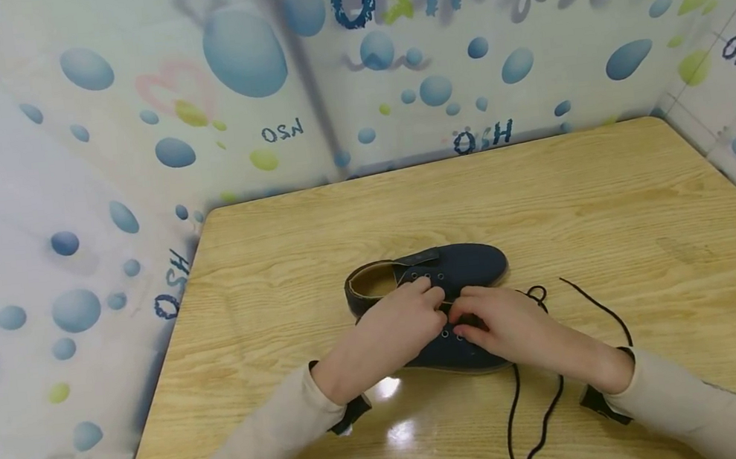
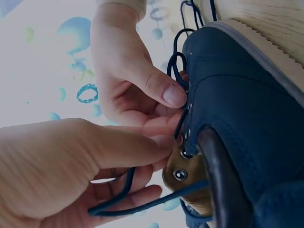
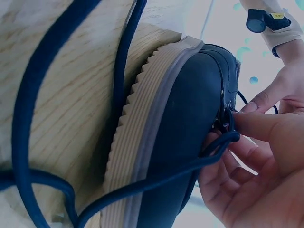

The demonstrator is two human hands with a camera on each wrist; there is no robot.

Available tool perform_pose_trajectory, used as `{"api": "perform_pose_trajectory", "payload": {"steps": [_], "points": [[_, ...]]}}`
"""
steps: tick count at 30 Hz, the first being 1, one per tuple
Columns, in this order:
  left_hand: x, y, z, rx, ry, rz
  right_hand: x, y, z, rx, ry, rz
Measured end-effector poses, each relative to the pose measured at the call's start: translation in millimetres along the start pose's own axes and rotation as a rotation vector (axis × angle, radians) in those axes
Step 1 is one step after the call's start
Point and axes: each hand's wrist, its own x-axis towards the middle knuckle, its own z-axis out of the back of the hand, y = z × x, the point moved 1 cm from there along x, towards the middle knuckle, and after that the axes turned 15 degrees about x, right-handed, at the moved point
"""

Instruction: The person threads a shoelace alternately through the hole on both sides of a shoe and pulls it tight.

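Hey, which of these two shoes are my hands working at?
The dark navy low-cut shoe nearer you: your left hand and right hand meet at its eyelets. The other dark navy shoe sits beyond it.

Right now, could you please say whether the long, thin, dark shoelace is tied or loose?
Loose: the dark shoelace trails in long lengths across the pale wooden table, one end free.

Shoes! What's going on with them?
Someone is busy with the dark lace at the eyelets of the nearer navy shoe. The left hand pinches the lace, and the right hand grips the shoe beside the eyelets. The other shoe sits behind, and loose lace trails on the wooden table.
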Motion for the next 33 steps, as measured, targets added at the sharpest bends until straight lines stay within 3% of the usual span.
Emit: {"api": "perform_pose_trajectory", "payload": {"steps": [5,20,33], "points": [[-0.3,-5.1,1.6,0.06,-0.026,0.021,-0.3,0,0,0.002,-0.005,0.004],[-2.8,-4.8,6.5,0.062,0.002,0.047,0.0,0,-2,0.046,0.012,-0.005],[0.3,-11.6,0.9,-0.039,-0.03,0.001,-0.9,0,-6,-0.007,-0.025,-0.009]]}}
